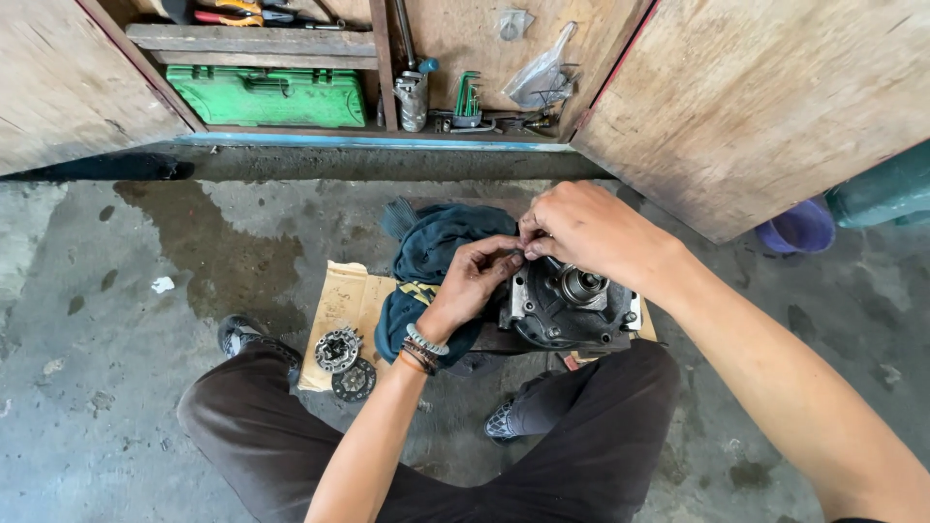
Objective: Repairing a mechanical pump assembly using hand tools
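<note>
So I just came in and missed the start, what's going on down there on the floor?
A person is squatting on a concrete floor over a dark round machine part that rests on a piece of cardboard. Both hands meet at its upper edge: the left hand and right hand pinch something too small to tell. A dark blue cloth lies bunched beside the part, and two round metal discs sit on the cardboard. An open wooden cabinet with tools stands ahead.
</note>
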